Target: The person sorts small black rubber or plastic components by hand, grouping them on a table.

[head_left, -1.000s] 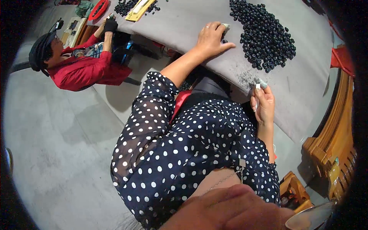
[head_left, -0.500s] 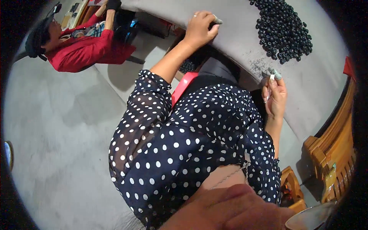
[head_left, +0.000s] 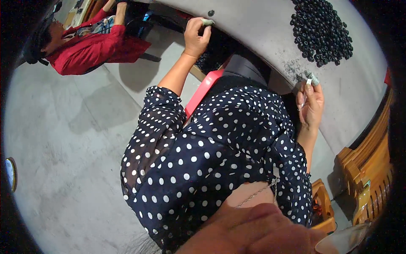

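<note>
My left hand (head_left: 196, 41) is by the table's near edge, thumb and forefinger curved with a gap between them and nothing visible held. A pale cover (head_left: 207, 22) wraps a fingertip. Just beyond it, a small black piece (head_left: 211, 13) lies on the table. My right hand (head_left: 311, 103) is closed on a slim white tool (head_left: 308, 83), whose exact kind I cannot make out. A grey-green cover (head_left: 315, 78) is on one of its fingertips, beside dark crumbs (head_left: 292, 67) on the grey tabletop (head_left: 262, 29).
A heap of small black ring-shaped pieces (head_left: 321, 34) covers the table's far right. Below the near edge, a box holds dark pieces (head_left: 207, 61). A pink-red chair or stool edge (head_left: 203, 94) is by my lap. Wooden furniture (head_left: 368, 182) stands right; a person in red (head_left: 97, 48) works at far left.
My left hand has drawn back left, off the tabletop to its near edge; a black piece now shows on the table beyond it. My right hand still grips the white tool. The view has shifted slightly.
</note>
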{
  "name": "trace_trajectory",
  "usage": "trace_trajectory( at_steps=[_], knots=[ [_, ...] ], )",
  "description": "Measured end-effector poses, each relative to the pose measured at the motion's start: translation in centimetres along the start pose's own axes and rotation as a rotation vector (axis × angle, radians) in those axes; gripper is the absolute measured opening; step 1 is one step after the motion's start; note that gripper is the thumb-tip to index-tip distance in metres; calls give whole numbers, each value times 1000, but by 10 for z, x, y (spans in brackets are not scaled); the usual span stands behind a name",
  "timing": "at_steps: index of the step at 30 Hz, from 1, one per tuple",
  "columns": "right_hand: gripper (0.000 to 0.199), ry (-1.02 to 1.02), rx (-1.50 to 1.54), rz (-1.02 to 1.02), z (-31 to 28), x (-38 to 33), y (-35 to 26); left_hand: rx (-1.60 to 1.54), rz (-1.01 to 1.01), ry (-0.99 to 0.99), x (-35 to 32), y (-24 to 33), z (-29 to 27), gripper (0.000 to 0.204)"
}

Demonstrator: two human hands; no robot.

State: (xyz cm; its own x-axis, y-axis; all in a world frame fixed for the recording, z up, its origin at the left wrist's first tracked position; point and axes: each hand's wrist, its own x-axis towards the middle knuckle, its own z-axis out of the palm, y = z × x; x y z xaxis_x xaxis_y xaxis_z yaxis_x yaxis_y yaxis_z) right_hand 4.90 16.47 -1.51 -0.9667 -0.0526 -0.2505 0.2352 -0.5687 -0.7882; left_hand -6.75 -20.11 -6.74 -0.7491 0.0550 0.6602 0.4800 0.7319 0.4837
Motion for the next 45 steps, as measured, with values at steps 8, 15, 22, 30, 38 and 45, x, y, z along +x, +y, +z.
trace_trajectory(
  at_steps=[8,15,22,30,38,45],
  knots=[
    [27,0,4,-5,1,-3,-1,70,165,132,66,44,-2,17],
    [23,-17,35,4,2,-2,-1,147,134,-54,40,7,3,14],
    [25,-13,45,7,-1,0,-3,88,-126,20,-16,0,5,14],
    [28,25,47,32,-1,0,-2,-182,-35,-109,42,103,20,15],
    [30,-23,65,-10,1,-3,-4,-244,55,-315,92,133,111,15],
    [31,0,109,41,0,-2,-4,-223,29,-508,128,126,148,18]
  ],
)
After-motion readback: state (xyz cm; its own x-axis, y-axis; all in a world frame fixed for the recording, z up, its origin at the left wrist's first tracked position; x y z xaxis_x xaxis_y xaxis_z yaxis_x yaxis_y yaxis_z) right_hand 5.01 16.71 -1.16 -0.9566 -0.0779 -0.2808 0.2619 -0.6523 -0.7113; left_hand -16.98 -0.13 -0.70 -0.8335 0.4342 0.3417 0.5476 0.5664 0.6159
